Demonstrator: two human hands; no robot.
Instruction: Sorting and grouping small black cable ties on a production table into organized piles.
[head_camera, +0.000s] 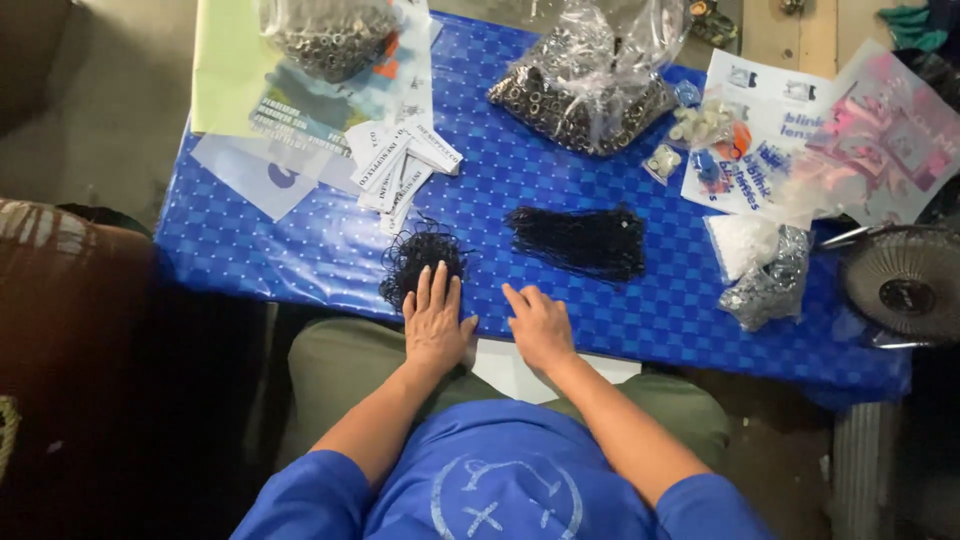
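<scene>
My left hand (436, 322) lies flat on the near edge of the blue checked table (300, 240), fingers spread, its fingertips touching a loose tangle of black string loops (420, 258). My right hand (538, 326) rests palm down beside it, fingers apart, holding nothing. A denser bundle of black strings (583, 241) lies just beyond the right hand, not touched. A stack of small white printed tags (400, 165) sits past the tangle.
Clear bags of metal rings lie at the back left (330, 35) and back middle (585, 85). Small bags of white and silver parts (765, 275) and printed sheets (790, 120) crowd the right. A fan (905, 290) stands off the right edge.
</scene>
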